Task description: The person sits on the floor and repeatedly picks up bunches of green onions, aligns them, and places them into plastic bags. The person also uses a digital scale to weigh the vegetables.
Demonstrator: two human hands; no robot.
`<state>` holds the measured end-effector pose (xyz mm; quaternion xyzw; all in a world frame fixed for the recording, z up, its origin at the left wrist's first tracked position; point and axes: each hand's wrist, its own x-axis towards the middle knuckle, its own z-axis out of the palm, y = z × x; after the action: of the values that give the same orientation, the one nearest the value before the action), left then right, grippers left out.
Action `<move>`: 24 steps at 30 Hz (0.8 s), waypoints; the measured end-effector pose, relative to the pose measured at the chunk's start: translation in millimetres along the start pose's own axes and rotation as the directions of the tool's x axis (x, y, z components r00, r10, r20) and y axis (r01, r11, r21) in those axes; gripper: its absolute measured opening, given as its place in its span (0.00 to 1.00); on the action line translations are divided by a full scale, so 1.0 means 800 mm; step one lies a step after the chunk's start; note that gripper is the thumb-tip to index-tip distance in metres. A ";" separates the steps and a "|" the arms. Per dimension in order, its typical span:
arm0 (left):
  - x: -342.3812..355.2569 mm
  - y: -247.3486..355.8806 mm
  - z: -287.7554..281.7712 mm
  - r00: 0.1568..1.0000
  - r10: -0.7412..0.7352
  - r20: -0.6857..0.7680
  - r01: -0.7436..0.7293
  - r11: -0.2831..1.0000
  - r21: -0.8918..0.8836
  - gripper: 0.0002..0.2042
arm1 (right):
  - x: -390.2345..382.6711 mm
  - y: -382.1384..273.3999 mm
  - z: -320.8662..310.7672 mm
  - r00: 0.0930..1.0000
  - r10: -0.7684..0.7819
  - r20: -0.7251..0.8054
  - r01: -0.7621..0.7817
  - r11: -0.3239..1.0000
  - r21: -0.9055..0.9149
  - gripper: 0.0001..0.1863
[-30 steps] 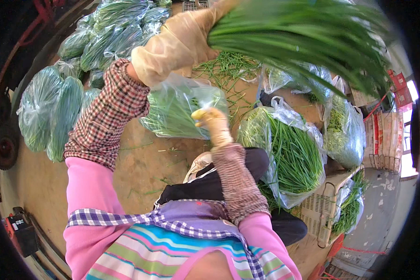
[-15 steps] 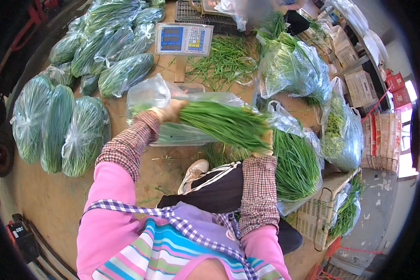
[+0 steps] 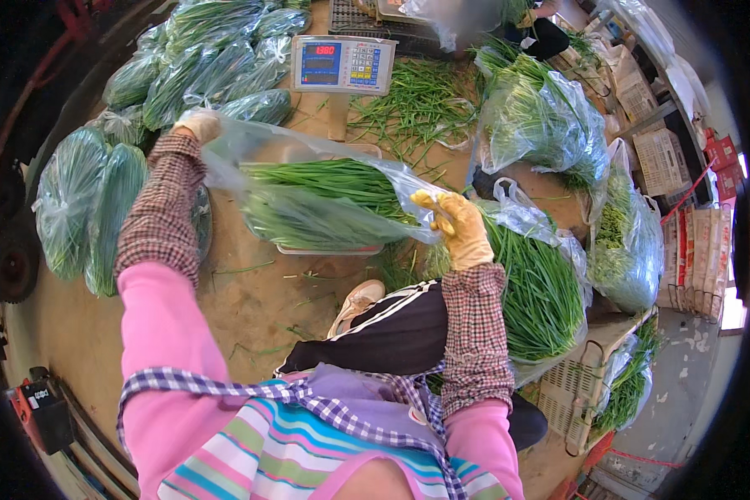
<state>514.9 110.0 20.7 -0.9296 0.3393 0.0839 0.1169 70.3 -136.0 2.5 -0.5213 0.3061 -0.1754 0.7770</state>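
Observation:
A clear plastic bag (image 3: 308, 208) of long green stalks (image 3: 300, 175) lies across a shallow tray (image 3: 333, 249) in front of a scale display (image 3: 342, 63) with lit digits. My left hand (image 3: 196, 125), in a pale glove, grips the bag's raised left end, its fingers partly hidden by plastic. At the bag's right end, my right hand (image 3: 454, 225), in a yellowish glove, has its curled fingers on the plastic. Just right of it stands an open bag (image 3: 533, 292) packed with similar stalks.
Filled bags (image 3: 75, 208) lie left and far left. Loose stalks (image 3: 408, 100) are scattered beyond the tray; more bags (image 3: 542, 125) and crates (image 3: 658, 167) line the right. Another person's dark-clothed leg (image 3: 542, 37) shows at top right. A black-and-red device (image 3: 37, 408) is at lower left.
The bunch my left hand held high was lowered into the bag and released. Now both hands hold the bag's ends, the left farther back and leftward, and the display has lit up.

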 end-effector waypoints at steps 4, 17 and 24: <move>-0.066 -0.048 -0.052 0.974 0.165 0.156 -0.199 0.950 0.241 0.13 | -0.011 -0.041 0.072 0.962 -0.215 0.169 0.228 0.972 -0.056 0.14; -0.067 -0.057 -0.019 0.884 0.460 0.085 -0.426 0.867 -0.260 0.13 | 0.026 -0.073 0.066 0.942 -0.335 -0.004 0.312 0.883 -0.352 0.20; -0.188 0.177 -0.113 0.869 0.494 -0.022 -0.351 0.586 -0.730 0.13 | -0.137 -0.018 -0.145 0.919 -0.279 -0.280 -0.046 0.628 -0.777 0.18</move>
<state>316.5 71.9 120.3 -0.7801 0.4790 0.3191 -0.2453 -87.3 -158.1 16.3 -0.7777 0.4584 -0.1750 0.3930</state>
